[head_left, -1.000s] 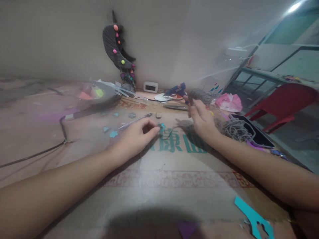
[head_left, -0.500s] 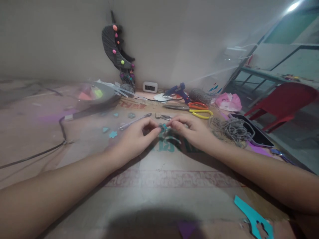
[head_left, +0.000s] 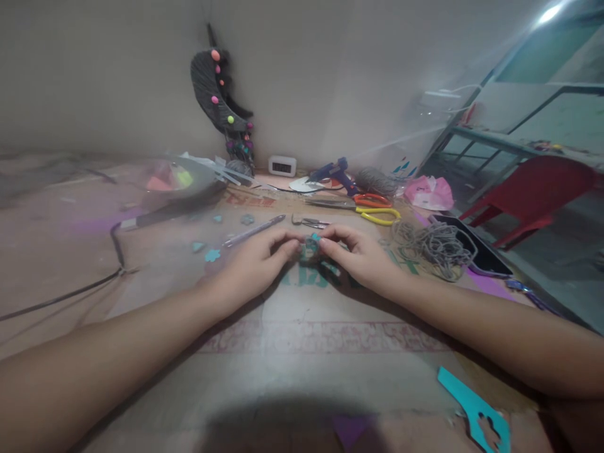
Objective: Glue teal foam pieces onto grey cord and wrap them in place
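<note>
A small teal-and-grey piece [head_left: 312, 241], too small to make out fully, is held between my fingertips in the middle of the table. My left hand [head_left: 257, 261] pinches its left side with thumb and forefinger. From the right, my right hand [head_left: 363, 255] pinches the teal edge. Just beyond them lie small pliers or snips [head_left: 311, 222], partly behind my right fingers. A pen [head_left: 255, 231] rests beside my left hand, near a teal foam flower [head_left: 212, 255], a teal triangle [head_left: 198, 246] and a grey flower shape [head_left: 246, 219].
Orange-and-yellow-handled scissors [head_left: 372, 209], a blue glue gun [head_left: 335, 171] and a white digital clock [head_left: 282, 166] stand behind. Tangled grey yarn [head_left: 446, 248] lies by a phone [head_left: 491, 251] at right. Cut teal foam [head_left: 472, 402] is near the front. A yarn-wrapped crescent [head_left: 207, 88] leans on the wall.
My fingers have shifted slightly on the small piece, turning it so more of its grey part shows. The right fingertips sit a little lower. The view has moved slightly.
</note>
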`<state>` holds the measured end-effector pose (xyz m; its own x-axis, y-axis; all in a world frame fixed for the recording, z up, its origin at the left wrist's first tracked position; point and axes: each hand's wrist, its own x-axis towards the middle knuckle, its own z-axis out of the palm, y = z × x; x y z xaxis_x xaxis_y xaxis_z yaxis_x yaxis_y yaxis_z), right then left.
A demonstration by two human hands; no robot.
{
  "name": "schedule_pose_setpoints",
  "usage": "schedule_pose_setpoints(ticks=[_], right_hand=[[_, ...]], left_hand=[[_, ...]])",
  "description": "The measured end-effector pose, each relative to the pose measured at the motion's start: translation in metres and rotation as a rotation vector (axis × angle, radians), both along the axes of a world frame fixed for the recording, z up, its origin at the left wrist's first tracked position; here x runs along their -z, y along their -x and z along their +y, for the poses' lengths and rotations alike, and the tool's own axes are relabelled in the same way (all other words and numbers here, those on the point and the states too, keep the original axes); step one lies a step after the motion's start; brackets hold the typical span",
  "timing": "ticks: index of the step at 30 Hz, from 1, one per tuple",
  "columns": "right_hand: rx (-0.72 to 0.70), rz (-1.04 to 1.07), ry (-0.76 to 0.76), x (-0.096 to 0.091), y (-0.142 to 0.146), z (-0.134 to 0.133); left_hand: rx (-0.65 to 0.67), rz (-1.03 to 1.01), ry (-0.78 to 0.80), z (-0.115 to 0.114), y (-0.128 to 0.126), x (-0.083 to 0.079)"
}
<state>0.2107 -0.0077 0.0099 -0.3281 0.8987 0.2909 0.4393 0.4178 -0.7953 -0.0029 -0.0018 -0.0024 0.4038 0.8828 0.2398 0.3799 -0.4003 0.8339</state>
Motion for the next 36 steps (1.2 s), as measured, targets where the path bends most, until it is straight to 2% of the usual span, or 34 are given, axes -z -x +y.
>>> schedule_pose_setpoints(ticks=[4, 9, 18, 24, 36], right_hand=[[0.009, -0.06, -0.015, -0.002, 0.001, -0.001], [-0.004, -0.113, -0.061, -0.003, 0.002, -0.002], [-0.014, 0.066, 0.111, 0.005, -0.002, 0.005], [-0.021, 0.07, 0.141, 0.003, -0.001, 0.004], [-0.045, 0.052, 0.176, 0.0, -0.002, 0.008]], left_hand=[[-0.039, -0.04, -0.007, -0.001, -0.001, -0.002], [-0.014, -0.004, -0.006, -0.003, -0.001, -0.006], [-0.107, -0.037, -0.008, 0.001, 0.0, 0.004], [0.013, 0.053, -0.053, -0.001, -0.001, 0.0], [-0.013, 0.0, -0.042, -0.003, 0.0, -0.005]])
